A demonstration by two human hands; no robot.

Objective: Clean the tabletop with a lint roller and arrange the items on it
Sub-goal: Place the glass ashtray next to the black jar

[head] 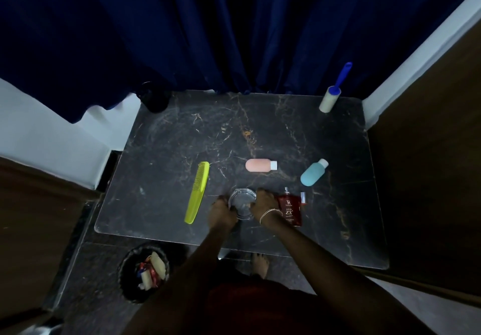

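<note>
A clear glass ashtray (240, 200) sits near the front of the dark marble tabletop (182, 131). My left hand (221, 213) grips its left rim and my right hand (265, 203), with a bracelet on the wrist, grips its right rim. A yellow-green comb (197, 191) lies to the left. A pink bottle (260, 165) and a teal bottle (313, 173) lie on their sides behind. A red perfume bottle (290, 209) lies just right of my right wrist. The lint roller (333, 92) with a blue handle lies at the far right corner.
A dark blue curtain (234, 35) hangs behind the table. A black bin (144, 271) with used sheets and wrappers stands on the floor at the front left. Wooden panels flank both sides. A dark round object (154, 97) sits at the far left corner.
</note>
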